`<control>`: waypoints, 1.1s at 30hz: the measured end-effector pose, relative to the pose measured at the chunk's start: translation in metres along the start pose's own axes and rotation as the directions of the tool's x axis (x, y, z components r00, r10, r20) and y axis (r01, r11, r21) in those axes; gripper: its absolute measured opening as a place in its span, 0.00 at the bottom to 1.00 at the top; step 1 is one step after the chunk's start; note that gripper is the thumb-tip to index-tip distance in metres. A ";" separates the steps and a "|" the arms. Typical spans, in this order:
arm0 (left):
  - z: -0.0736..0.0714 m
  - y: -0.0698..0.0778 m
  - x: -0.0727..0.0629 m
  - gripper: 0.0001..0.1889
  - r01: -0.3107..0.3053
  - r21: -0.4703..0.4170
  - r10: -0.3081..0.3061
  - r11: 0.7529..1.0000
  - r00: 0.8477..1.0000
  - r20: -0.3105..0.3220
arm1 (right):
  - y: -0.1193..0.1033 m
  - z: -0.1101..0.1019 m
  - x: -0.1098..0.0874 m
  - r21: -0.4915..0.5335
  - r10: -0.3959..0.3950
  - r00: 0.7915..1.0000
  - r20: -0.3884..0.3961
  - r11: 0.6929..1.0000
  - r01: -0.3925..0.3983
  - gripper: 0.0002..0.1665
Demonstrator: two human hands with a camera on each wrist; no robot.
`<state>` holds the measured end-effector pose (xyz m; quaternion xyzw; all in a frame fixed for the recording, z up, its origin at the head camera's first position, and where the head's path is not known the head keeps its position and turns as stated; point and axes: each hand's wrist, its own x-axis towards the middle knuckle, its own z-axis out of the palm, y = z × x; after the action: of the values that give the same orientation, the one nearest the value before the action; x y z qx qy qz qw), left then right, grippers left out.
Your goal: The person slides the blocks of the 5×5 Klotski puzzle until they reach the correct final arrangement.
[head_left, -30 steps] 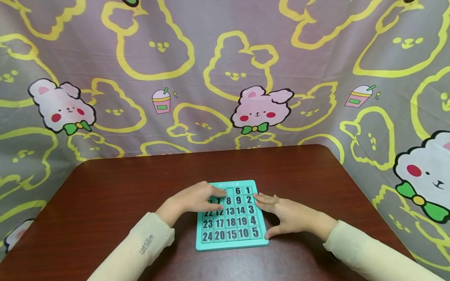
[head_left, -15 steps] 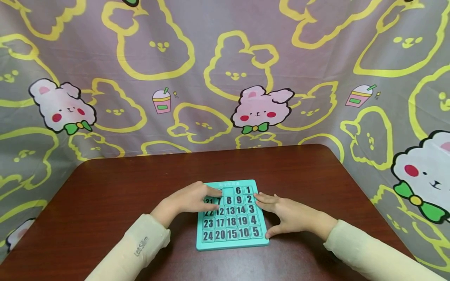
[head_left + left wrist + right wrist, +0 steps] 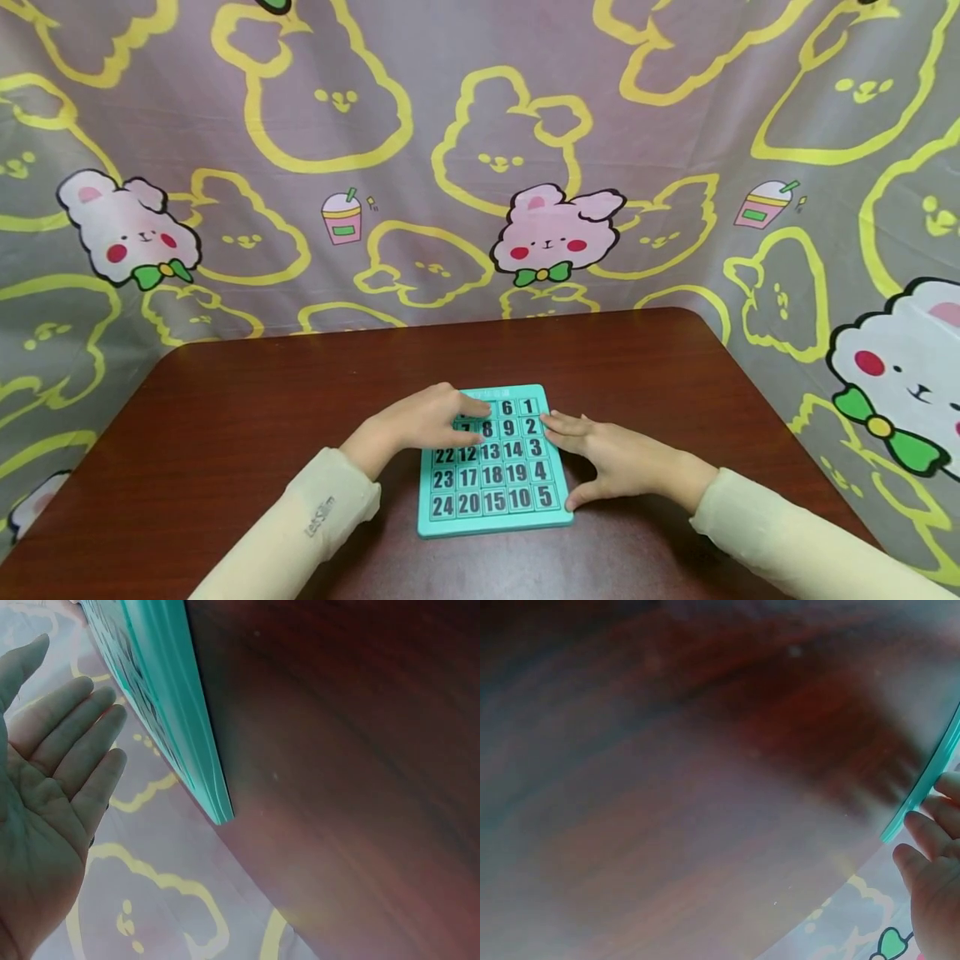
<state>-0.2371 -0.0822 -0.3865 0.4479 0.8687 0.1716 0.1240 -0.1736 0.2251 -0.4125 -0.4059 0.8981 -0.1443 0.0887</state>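
Observation:
A turquoise number slide puzzle (image 3: 495, 527) lies flat on the table, its tiles bearing black numerals. My left hand (image 3: 423, 422) reaches over its upper left part, index fingertip in the top row just left of the 6 tile (image 3: 507, 408). The thumb lies lower, by the 8 tile (image 3: 487, 429). Tiles at the upper left are hidden beneath this hand. In the left wrist view its fingers (image 3: 79, 742) are straight. My right hand (image 3: 626, 461) rests along the puzzle's right side, fingertips at the upper edge and thumb near the lower corner. The right wrist view shows fingertips against the turquoise rim (image 3: 919, 796).
The dark reddish-brown table (image 3: 300, 375) has rounded far corners. A grey-pink curtain (image 3: 427, 108) with yellow outlines and rabbit prints hangs behind it and along both sides.
My left hand drew slightly left, showing a gap in the top row, then came back right so its index finger covers that gap. The right hand stays in place.

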 end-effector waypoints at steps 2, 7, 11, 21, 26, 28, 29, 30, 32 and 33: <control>0.001 0.001 0.003 0.24 0.000 0.000 0.000 1.000 1.000 0.003 | 0.000 0.000 0.000 -0.001 -0.005 1.000 -0.005 1.000 0.005 0.59; 0.002 0.002 0.008 0.24 0.000 0.000 0.000 1.000 1.000 0.012 | -0.001 0.000 0.001 0.004 0.003 1.000 0.002 1.000 -0.003 0.60; 0.004 0.004 0.014 0.24 -0.019 0.003 0.018 1.000 1.000 0.016 | 0.000 0.000 0.002 0.011 0.008 1.000 0.009 1.000 -0.008 0.60; 0.007 0.014 0.025 0.25 -0.035 0.005 0.035 0.999 0.999 0.035 | 0.001 0.000 0.001 0.017 0.016 1.000 0.025 1.000 -0.017 0.60; 0.007 0.015 0.027 0.25 -0.024 0.015 0.023 1.000 0.999 0.046 | 0.002 -0.001 0.001 0.020 0.024 0.999 0.032 1.000 -0.025 0.60; 0.007 0.014 0.028 0.25 -0.021 0.016 0.021 1.000 0.999 0.050 | 0.002 -0.001 0.001 0.021 0.027 0.999 0.035 0.999 -0.028 0.60; 0.007 0.014 0.028 0.25 -0.016 0.015 0.015 1.000 0.998 0.053 | 0.002 -0.001 0.001 0.022 0.029 0.999 0.036 0.999 -0.030 0.60; 0.007 0.014 0.027 0.26 -0.011 0.013 0.010 1.000 0.998 0.054 | 0.002 -0.001 0.001 0.023 0.032 0.999 0.037 0.999 -0.033 0.60; 0.006 0.014 0.027 0.26 -0.004 0.009 0.003 1.000 0.998 0.055 | 0.001 -0.001 0.000 0.027 0.035 0.999 0.039 0.999 -0.036 0.60; 0.006 0.014 0.027 0.26 0.000 0.006 0.000 1.000 0.998 0.056 | 0.001 -0.001 0.000 0.027 0.037 0.999 0.039 0.999 -0.038 0.60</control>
<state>-0.2399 -0.0518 -0.3882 0.4527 0.8654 0.1566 0.1470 -0.1749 0.2259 -0.4123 -0.3903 0.9016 -0.1472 0.1145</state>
